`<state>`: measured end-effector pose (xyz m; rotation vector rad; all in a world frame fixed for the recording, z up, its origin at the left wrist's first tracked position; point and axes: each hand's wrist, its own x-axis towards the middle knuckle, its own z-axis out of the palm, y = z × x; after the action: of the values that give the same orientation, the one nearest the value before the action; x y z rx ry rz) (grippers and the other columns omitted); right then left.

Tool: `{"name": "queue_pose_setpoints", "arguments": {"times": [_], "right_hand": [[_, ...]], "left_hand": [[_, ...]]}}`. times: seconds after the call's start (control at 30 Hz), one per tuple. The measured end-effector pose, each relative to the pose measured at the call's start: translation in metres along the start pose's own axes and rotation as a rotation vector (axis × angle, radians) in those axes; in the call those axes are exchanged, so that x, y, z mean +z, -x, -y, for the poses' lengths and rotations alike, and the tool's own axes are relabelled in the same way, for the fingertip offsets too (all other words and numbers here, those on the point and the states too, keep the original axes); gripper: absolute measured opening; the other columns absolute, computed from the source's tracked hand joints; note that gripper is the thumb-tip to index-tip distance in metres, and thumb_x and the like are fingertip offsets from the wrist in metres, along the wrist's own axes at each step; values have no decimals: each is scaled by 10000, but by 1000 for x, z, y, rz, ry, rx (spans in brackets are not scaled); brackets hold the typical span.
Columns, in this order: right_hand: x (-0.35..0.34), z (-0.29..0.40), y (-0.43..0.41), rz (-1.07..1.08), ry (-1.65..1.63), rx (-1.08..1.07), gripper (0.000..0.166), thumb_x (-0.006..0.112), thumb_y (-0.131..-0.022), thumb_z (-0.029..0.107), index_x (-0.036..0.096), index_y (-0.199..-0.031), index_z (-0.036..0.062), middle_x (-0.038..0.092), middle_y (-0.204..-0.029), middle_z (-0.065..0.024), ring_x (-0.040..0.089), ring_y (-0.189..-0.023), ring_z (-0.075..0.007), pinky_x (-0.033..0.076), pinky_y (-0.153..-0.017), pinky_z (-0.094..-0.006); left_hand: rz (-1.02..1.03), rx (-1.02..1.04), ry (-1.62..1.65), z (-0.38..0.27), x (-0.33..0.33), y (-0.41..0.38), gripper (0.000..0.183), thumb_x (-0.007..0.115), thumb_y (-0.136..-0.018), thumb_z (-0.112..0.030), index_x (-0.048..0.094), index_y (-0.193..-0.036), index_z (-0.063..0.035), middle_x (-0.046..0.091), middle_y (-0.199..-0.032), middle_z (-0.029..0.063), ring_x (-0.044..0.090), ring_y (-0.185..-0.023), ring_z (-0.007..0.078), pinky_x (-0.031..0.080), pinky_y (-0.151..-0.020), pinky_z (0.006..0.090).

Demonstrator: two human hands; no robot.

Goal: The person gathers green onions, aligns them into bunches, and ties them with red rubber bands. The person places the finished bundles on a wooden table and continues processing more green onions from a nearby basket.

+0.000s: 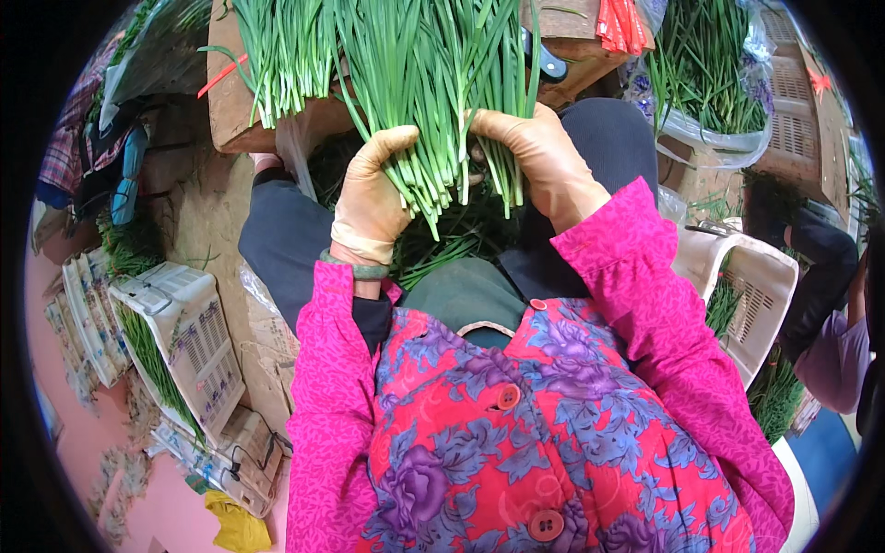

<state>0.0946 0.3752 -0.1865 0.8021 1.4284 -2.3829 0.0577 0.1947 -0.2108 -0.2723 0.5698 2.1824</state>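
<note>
Both hands wear thin, pale gloves. My left hand (373, 190) grips the left side of a bunch of green garlic chives (422, 90), its thumb lying over the stems. On the other side, my right hand (539, 155) holds the same bunch, thumb on top and fingertips partly hidden behind the stalks. The pale cut ends point down towards me. A second pile of chives (294, 62) lies on the wooden board (231, 104) just to the left. A dark handle with rivets, apparently a knife's (550, 66), shows at the board's edge right of the bunch.
Red ties (620, 27) lie on the board's right corner. More chives fill a plastic-lined container (712, 76) at upper right. White plastic crates stand at left (221, 345) and right (760, 290), with greens in them. Other people sit at the far left and far right.
</note>
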Motion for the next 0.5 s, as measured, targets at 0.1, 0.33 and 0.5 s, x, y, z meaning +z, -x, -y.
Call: {"name": "queue_pose_setpoints", "arguments": {"times": [0.1, 0.33, 0.5], "right_hand": [[1, -8, -1, 3, 80, -215, 331, 716, -778, 66, 611, -1082, -13, 667, -931, -70, 631, -771, -148, 521, -702, -284], [2, 0, 4, -20, 79, -131, 305, 679, -738, 2, 589, -1029, -13, 644, -876, -69, 611, -730, -158, 505, -667, -291], [-15, 4, -7, -32, -85, -56, 276, 677, -747, 40, 607, -1009, -10, 647, -856, -69, 611, -704, -168, 508, -651, -302]], "left_hand": [[-124, 108, -118, 9, 6, -12, 324, 678, -865, -129, 608, -1155, -4, 674, -1043, 81, 669, -895, 188, 563, -822, 377], [-240, 154, -414, 15, 9, -12, 280, 675, -820, -58, 625, -1084, 19, 670, -1004, 88, 660, -842, 178, 560, -744, 305], [-134, -49, -164, 2, 18, 2, 433, 625, -844, -49, 521, -1247, 73, 632, -1142, 198, 662, -984, 297, 601, -780, 418]]}}
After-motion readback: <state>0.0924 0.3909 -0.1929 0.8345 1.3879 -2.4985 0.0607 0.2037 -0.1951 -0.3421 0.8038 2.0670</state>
